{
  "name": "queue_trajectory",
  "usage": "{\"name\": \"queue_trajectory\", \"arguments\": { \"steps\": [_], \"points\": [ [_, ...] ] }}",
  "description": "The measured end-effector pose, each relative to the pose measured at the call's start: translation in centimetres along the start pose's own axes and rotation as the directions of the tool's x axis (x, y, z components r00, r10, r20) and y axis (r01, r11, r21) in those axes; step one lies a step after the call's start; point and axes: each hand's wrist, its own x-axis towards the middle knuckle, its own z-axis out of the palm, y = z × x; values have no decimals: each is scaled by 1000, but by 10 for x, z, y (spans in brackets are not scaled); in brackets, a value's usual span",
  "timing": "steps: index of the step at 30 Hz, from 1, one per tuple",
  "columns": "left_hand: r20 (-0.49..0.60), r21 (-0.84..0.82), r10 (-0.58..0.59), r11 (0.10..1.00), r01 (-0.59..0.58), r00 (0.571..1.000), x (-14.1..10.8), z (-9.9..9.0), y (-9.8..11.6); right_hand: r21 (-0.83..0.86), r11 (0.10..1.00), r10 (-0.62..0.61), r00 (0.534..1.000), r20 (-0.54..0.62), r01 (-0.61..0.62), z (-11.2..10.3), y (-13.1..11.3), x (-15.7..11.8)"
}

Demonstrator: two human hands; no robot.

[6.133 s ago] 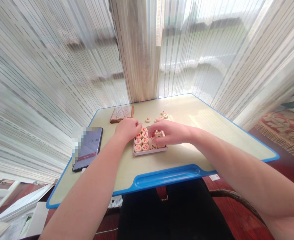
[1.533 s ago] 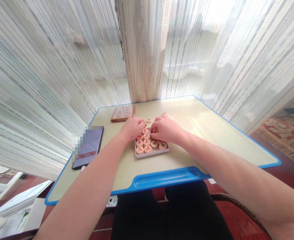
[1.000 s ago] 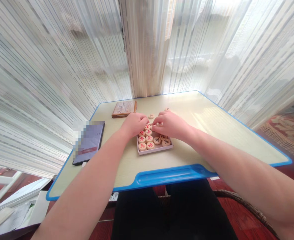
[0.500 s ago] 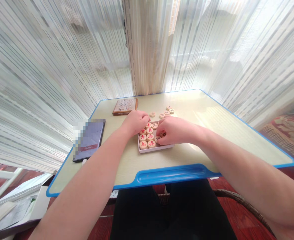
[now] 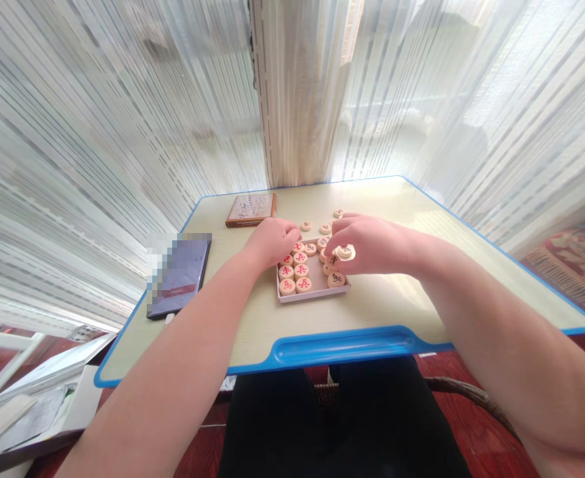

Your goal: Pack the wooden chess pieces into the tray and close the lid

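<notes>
A shallow open box (image 5: 313, 298) of round Chinese chess pieces lies on the table. Red-marked pieces (image 5: 301, 271) fill its left side in two columns; black-marked ones, including a horse piece (image 5: 336, 279), sit along its right side. My left hand (image 5: 271, 240) is closed at the far left corner of the box, fingertips curled over the rim beside a red piece. Above the right side hovers my right hand (image 5: 372, 243), fingers bent round a pale Chinese chess piece (image 5: 344, 251). It hides part of the pieces below.
Several loose pieces, such as one (image 5: 305, 226), lie beyond the box. A brown-edged lidded box (image 5: 251, 210) stands at the back left. On the left lies a tablet (image 5: 185, 275). A blue tray groove (image 5: 342, 346) runs along the table's front edge; curtains hang behind.
My right hand has lifted from the box's middle and moved right, a piece now showing in its fingers. The black horse piece now shows at the near right corner. My left hand stays put.
</notes>
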Motion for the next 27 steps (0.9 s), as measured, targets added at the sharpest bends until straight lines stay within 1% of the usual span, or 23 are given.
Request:
{"name": "queue_trajectory", "arguments": {
  "steps": [3,6,10,12,14,15,16,17,18,19,21,23,25,27],
  "points": [
    [-5,17,7,1000,-6,1000,0,0,0,15,1000,-24,999,38,24,1,1,-1],
    [-5,25,12,1000,-12,1000,0,0,0,39,999,-34,999,42,33,2,0,-1],
    [4,27,0,1000,0,1000,0,0,0,69,998,-7,999,49,4,2,0,0],
    [12,22,-12,1000,11,1000,0,0,0,87,996,4,1000,27,-6,2,3,0],
    [18,9,-22,1000,22,1000,-1,0,0,97,994,60,996,-70,-53,1,9,1],
    [18,-2,-29,1000,29,999,-2,-1,0,94,990,117,983,-140,-104,0,13,2],
    [19,-16,-36,999,36,999,-2,-1,0,89,981,188,959,-212,-172,0,18,3],
    [17,-34,-47,998,47,999,-2,-1,1,78,964,265,923,-278,-253,0,24,4],
    [15,-54,-54,997,55,998,-3,-1,1,65,942,332,890,-312,-328,1,30,6],
    [18,-71,-59,996,60,998,-3,-1,2,54,920,384,867,-317,-387,3,36,7],
    [31,-91,-70,993,72,997,-3,-1,3,25,896,429,850,-305,-444,11,48,11],
    [28,-112,-81,990,84,996,-3,-1,4,17,895,433,856,-283,-447,21,58,15],
    [29,-143,-100,984,104,995,-3,0,5,29,907,411,868,-278,-420,32,64,20],
    [34,-173,-108,978,113,994,-3,2,4,56,900,430,857,-284,-433,39,68,23]
  ]
}}
